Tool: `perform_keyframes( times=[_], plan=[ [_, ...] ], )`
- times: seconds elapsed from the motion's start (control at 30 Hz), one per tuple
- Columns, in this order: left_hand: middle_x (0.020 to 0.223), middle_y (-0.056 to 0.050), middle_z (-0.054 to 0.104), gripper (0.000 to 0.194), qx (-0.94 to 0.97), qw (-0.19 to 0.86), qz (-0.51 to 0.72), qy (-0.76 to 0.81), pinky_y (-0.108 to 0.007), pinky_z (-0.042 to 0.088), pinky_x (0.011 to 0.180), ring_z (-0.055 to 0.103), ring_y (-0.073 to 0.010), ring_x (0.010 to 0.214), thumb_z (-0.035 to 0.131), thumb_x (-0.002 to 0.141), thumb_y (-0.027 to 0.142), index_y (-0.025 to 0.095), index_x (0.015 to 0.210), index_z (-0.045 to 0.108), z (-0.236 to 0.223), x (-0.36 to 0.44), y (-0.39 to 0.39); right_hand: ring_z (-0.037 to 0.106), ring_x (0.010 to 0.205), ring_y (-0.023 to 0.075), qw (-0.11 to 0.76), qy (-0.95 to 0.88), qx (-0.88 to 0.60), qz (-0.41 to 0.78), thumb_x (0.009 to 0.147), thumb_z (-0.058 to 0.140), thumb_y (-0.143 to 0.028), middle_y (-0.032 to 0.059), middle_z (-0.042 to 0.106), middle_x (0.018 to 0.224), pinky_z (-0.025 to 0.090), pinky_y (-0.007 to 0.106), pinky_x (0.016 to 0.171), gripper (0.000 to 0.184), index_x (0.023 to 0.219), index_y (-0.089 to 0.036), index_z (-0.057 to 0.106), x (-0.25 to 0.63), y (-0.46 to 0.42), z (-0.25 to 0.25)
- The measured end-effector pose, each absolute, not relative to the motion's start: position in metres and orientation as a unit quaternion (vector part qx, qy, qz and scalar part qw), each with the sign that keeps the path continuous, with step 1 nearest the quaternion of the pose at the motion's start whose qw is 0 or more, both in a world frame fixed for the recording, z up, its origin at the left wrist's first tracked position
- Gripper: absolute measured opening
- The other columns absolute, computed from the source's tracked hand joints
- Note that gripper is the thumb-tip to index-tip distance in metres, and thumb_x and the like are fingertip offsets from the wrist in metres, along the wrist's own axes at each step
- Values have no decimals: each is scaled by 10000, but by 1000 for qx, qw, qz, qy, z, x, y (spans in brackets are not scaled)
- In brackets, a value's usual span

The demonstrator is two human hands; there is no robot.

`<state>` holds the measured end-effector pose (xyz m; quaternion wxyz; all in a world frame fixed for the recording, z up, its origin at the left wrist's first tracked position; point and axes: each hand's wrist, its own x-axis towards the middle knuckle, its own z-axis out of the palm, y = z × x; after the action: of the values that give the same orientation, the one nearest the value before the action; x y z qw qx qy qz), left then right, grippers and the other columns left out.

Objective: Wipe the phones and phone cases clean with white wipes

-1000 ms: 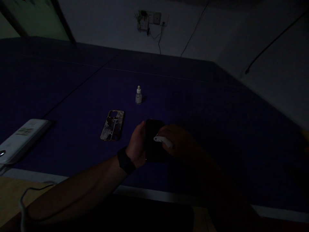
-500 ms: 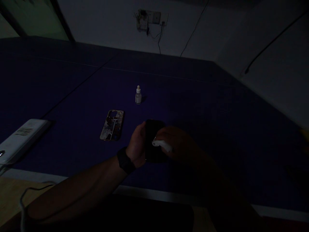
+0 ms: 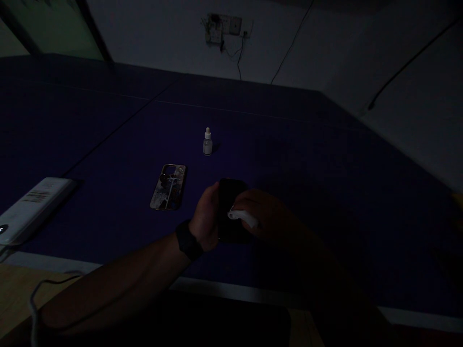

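Note:
My left hand [image 3: 205,219], with a dark watch on its wrist, grips a black smartphone [image 3: 227,195] by its left edge. My right hand [image 3: 262,212] is closed on a folded white tissue [image 3: 244,217] and lies over the phone's right side, the tissue over the dark screen. Its fingers hide part of the phone. Left of the phone, a patterned phone case [image 3: 168,187] with a camera cutout lies flat. Beyond the hands, a small dropper bottle [image 3: 207,142] with a white cap stands upright.
A white box-shaped device [image 3: 34,207] with a cable [image 3: 32,299] sits at the left edge of the purple table [image 3: 119,207]. Wall sockets [image 3: 224,26] with plugged cords are at the back. The room is very dim.

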<state>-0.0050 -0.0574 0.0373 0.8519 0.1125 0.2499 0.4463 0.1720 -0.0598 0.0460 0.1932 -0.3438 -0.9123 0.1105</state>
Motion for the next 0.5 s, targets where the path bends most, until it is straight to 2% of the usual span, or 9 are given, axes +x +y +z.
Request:
perform_keyframes(
  times=[0.5],
  plan=[
    [1007, -102, 766, 412, 115, 859, 443, 231, -335, 512, 855, 712, -230, 877, 450, 1006, 427, 134, 1071, 732, 34, -6, -58, 646, 1049, 259, 200, -909, -346, 114, 826, 610, -103, 98, 696, 1121, 537, 420, 903, 296, 1103, -188, 668, 173, -60, 44]
  ],
)
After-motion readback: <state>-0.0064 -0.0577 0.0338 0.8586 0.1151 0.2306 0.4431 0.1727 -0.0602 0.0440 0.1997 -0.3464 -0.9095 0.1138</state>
